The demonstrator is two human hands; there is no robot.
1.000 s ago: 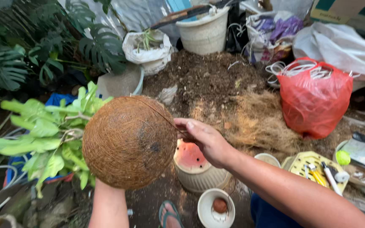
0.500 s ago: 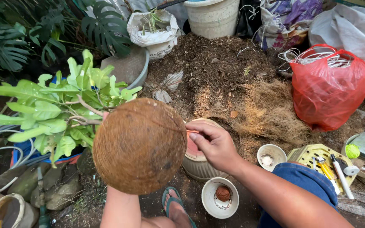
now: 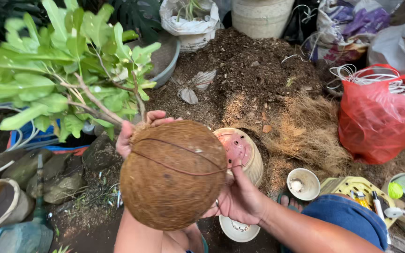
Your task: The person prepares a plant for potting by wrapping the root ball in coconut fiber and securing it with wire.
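A round brown coconut-husk ball (image 3: 172, 175) with thin wire strands across it fills the lower middle of the view. A green leafy plant (image 3: 66, 70) with woody stems rises out of its far side, leaning up and left. My left hand (image 3: 134, 129) cups the ball's far upper edge, fingers showing above it. My right hand (image 3: 240, 197) grips the ball's right side, thumb pressed on the husk near a wire. Just behind the ball stands a cream ribbed pot (image 3: 242, 152) with a pink inside.
A mound of dark soil (image 3: 244, 75) and loose coconut fibre (image 3: 305, 136) lie beyond. A red plastic bag (image 3: 383, 117) sits right, small white bowls (image 3: 303, 183) and a yellow tray (image 3: 357, 187) of tools lower right. Rocks (image 3: 48, 173) and pots crowd the left.
The husk ball with its plant has come lower and right, closer to me. My right hand has shifted from the ball's upper right edge down to its lower right side.
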